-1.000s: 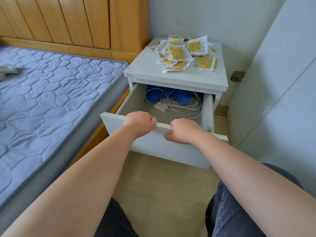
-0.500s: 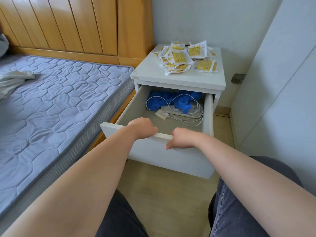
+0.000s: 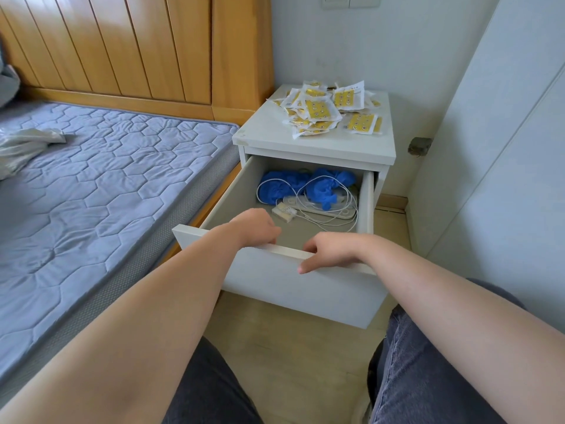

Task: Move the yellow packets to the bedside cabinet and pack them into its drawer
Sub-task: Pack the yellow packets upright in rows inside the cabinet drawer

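Note:
A heap of yellow packets [image 3: 324, 111] in clear wrappers lies on top of the white bedside cabinet [image 3: 269, 134], toward its back right. The cabinet's drawer [image 3: 293, 286] is pulled far out toward me. My left hand [image 3: 256, 227] curls its fingers over the top edge of the drawer front, left of centre. My right hand [image 3: 331, 250] lies on the same edge further right, fingers loosely draped over it. The drawer's near floor is bare grey; no packets are in it.
At the back of the drawer lie crumpled blue gloves [image 3: 284, 185] and white cables with a power strip [image 3: 333, 209]. A blue quilted mattress [image 3: 107, 185] with a grey cloth [image 3: 24, 145] is on the left, a white wardrobe panel [image 3: 504, 185] on the right.
The drawer has come further out toward me. My right hand's grip on the front edge has loosened, and my view has pulled back and risen a little.

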